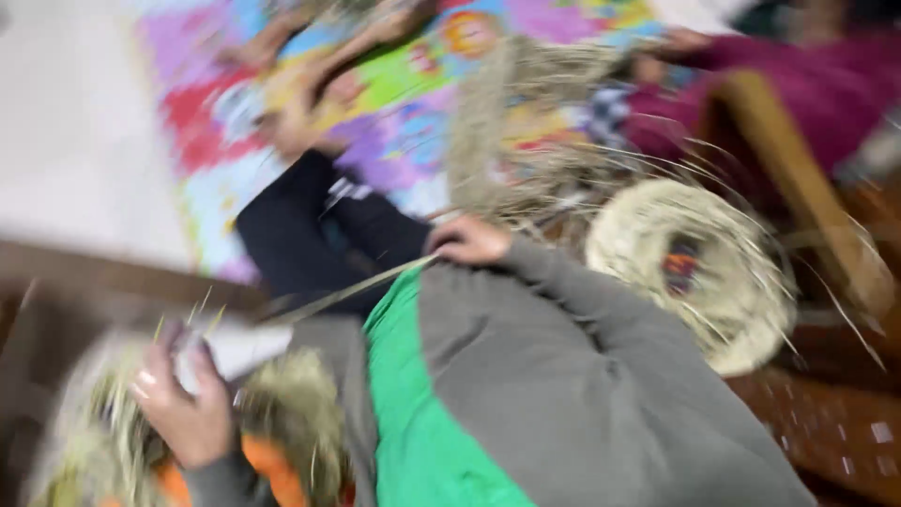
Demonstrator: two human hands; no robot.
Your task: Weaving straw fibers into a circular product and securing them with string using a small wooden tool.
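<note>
Pinching a long straw strand (pixel 352 289), the right hand (pixel 466 240) is closing around its far end, while the left hand (pixel 183 408) is gripping a half-woven straw basket (pixel 103 441) (badly blurred) at near left. The strand looks light, springy and brittle, so it is probably best gripped near its end.
</note>
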